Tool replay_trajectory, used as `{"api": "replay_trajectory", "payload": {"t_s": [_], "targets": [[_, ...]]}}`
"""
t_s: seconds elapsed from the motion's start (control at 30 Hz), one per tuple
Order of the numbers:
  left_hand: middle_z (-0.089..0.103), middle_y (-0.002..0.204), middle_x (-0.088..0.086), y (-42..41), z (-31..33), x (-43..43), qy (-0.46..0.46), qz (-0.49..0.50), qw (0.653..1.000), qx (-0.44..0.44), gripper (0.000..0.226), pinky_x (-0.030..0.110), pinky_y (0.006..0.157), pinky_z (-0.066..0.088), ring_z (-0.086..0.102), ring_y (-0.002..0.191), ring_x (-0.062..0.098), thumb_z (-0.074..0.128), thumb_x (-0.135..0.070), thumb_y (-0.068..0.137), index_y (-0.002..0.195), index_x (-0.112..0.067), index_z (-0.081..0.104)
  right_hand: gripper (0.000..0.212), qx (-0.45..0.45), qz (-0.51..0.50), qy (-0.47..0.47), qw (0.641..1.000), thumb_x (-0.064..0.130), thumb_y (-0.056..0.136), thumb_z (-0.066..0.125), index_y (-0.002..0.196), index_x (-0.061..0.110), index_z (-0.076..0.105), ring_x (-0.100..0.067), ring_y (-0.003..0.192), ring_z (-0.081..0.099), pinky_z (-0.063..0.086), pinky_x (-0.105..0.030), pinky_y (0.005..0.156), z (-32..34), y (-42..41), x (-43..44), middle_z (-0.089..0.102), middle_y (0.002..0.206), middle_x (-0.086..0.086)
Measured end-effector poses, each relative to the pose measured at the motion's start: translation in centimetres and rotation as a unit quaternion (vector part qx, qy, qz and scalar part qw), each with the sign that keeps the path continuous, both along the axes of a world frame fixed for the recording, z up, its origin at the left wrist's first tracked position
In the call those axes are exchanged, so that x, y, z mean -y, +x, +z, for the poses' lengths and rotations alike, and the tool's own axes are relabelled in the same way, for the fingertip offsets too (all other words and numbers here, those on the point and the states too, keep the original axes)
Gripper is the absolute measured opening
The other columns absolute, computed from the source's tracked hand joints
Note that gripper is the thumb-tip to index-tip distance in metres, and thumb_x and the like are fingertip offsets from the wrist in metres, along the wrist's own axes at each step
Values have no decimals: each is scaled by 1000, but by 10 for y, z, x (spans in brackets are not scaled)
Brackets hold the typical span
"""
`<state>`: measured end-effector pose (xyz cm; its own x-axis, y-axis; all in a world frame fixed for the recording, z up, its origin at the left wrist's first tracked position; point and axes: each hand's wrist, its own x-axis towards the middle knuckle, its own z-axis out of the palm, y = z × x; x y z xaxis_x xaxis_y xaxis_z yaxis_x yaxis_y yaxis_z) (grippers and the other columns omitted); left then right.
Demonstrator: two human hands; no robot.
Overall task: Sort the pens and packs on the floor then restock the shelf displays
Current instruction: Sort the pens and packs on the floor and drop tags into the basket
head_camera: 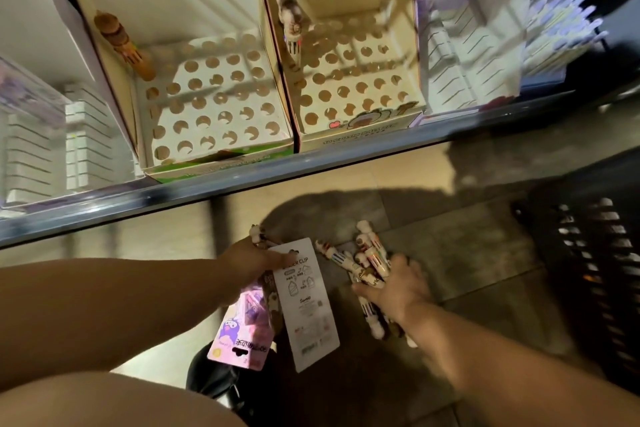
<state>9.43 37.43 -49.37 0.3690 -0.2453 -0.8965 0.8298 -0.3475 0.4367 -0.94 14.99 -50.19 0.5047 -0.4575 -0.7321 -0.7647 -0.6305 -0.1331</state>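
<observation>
Far to the left of my left hand and above it, stacks of white boxes [86, 146] sit blurred on the shelf [242, 180], whose pale metal edge runs slantwise above both hands. Up from my left hand stands a cardboard display box [214, 104] with rows of round holes; one brown-topped pen [121, 42] stands in its far left corner. My left hand [256, 260] reaches in from the left, low over the floor [450, 229], with its fingers curled. Its thumb presses on the top of a white card pack [304, 302], which hangs down toward me, printed side up. Just left of that card, under the same hand, hangs a pink pack [242, 329] with a cartoon figure on it. A white animal-topped pen [258, 234] pokes out past the knuckles. I cannot tell exactly how the fingers share these items. Above the gap between my hands sits a second holed display box [353, 80], touching the first, with one cat-topped pen [289, 10] at its far left corner. My right hand [398, 284] comes in from the lower right, just beside the white card, and grips a bundle of pens [367, 260]; their animal tops fan out beyond the fingers, and more ends stick out below the wrist. Right of that hand, a black slotted basket [595, 270] stands on the floor.
</observation>
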Motion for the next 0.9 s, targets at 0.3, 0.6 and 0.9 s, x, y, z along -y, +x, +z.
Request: {"api": "replay_trajectory", "payload": {"t_s": [0.3, 0.6, 0.9], "targets": [[75, 91, 17, 1, 2, -2, -12, -2, 1000, -11, 13, 47, 86, 55, 71, 91, 33, 71, -2, 83, 91, -5, 62, 97, 6, 5, 12, 1000, 67, 62, 76, 135, 29, 27, -25, 117, 46, 46, -35, 91, 2, -13, -5, 32, 132, -5], [74, 97, 19, 1, 2, -1, -10, -14, 1000, -11, 19, 41, 78, 57, 71, 92, 32, 71, -3, 83, 99, -4, 60, 40, 103, 280, -89, 950, 55, 92, 47, 123, 30, 52, -19, 121, 36, 29, -35, 98, 19, -20, -7, 42, 128, 3], [75, 89, 15, -1, 3, -4, -25, 11, 1000, -13, 16, 42, 80, 56, 72, 86, 30, 70, -1, 83, 99, -2, 64, 33, 96, 212, -19, 972, 47, 97, 46, 110, 19, 57, -17, 107, 46, 36, -25, 82, 10, -29, -4, 55, 116, 1]]}}
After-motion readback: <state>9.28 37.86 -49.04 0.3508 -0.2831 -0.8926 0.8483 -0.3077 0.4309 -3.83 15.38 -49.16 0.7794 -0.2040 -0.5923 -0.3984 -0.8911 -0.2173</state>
